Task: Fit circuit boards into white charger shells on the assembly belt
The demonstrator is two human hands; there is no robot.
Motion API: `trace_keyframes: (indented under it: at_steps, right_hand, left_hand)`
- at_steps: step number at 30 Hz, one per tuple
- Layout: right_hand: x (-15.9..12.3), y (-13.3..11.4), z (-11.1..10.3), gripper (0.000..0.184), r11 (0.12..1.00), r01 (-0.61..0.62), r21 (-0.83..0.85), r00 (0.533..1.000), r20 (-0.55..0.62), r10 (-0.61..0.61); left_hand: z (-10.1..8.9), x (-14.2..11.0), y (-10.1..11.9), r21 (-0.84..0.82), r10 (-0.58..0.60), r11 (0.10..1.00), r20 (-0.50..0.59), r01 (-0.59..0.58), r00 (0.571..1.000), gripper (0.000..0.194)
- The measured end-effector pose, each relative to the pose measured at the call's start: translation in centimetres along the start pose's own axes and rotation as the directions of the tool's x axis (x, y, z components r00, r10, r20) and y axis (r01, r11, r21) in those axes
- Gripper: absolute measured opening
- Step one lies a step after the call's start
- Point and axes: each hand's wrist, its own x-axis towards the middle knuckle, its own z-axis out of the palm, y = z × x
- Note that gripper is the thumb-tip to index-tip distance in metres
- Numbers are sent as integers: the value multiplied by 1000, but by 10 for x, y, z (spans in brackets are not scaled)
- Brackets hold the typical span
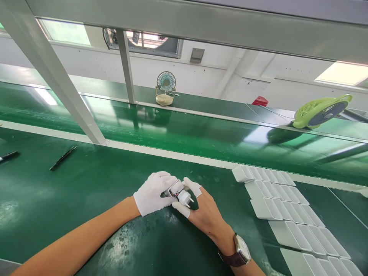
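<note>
In the head view, my left hand [153,194] wears a white glove and is closed around the casing of a small white power adapter [176,189]. The casing looks open at one end, with some inner parts showing. Its plug end [184,198], with metal pins, points toward my right hand [207,212]. White finger covers sit on the right thumb and fingertip, which close on the adapter from both sides of the plug. Both hands are just above the green tabletop [94,184]. My left fingertips are partly hidden behind the adapter.
Several rows of white plastic casings [287,209] stand at the right. Black tweezers [63,158] and a dark pen-like tool [10,156] lie at the left. Beyond a pale edge strip runs a green belt [186,132], with a metal post [66,80], a small fan [166,82] and a green fan [322,111].
</note>
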Motion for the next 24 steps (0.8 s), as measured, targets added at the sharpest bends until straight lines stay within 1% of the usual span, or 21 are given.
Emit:
trace_keyframes:
  at_steps: [2, 3, 4, 6, 8, 9, 12, 15, 17, 19, 20, 21, 23, 24]
  right_hand:
    - [0, 1, -2, 70, 999, -10, 54, 1000, -10, 11]
    - [0, 2, -3, 66, 997, -7, 77, 1000, -17, 8]
    - [0, 2, -3, 60, 996, 1, 90, 1000, -25, 1]
    - [1, 3, -2, 47, 996, 25, 86, 1000, -19, -24]
    - [2, 4, 0, 45, 995, 63, 71, 997, 30, -66]
    - [3, 5, 2, 47, 994, 87, 68, 994, 53, -91]
    - [3, 8, 8, 51, 990, 130, 50, 989, 71, -133]
    - [2, 11, 12, 52, 990, 137, 10, 989, 58, -138]
    - [1, 14, 15, 51, 987, 162, -4, 985, 58, -161]
    - [0, 16, 17, 49, 984, 181, -7, 981, 76, -180]
    - [-1, 17, 18, 48, 984, 180, -8, 980, 88, -178]
    - [-1, 18, 19, 47, 984, 175, -10, 980, 98, -174]
    - [-2, 18, 21, 43, 985, 170, -23, 981, 100, -167]
    - [-1, 18, 21, 41, 985, 171, -29, 982, 91, -167]
  left_hand:
    - [-2, -2, -1, -60, -84, 995, 24, 85, 996, 29]
    - [-3, -3, -1, -106, -144, 984, 28, 146, 989, 29]
    - [-4, -4, -3, -159, -207, 964, 45, 211, 977, 30]
    - [-6, -5, -5, -251, -320, 906, 123, 342, 939, 33]
    - [-9, -6, -7, -318, -388, 845, 186, 429, 903, 35]
    - [-10, -5, -7, -352, -400, 822, 203, 448, 894, 35]
    - [-13, -2, -5, -440, -384, 778, 232, 449, 894, 34]
    - [-16, 1, 0, -463, -360, 772, 248, 436, 899, 29]
    - [-16, 2, 3, -458, -348, 786, 226, 415, 910, 25]
    - [-13, 2, 4, -467, -328, 801, 181, 374, 927, 23]
    - [-11, 1, 3, -478, -318, 805, 155, 352, 935, 27]
    - [-9, 0, 2, -487, -312, 806, 131, 336, 941, 35]
    - [-5, -3, -1, -497, -310, 807, 105, 320, 945, 62]
    - [-4, -3, -2, -494, -317, 807, 100, 324, 943, 72]
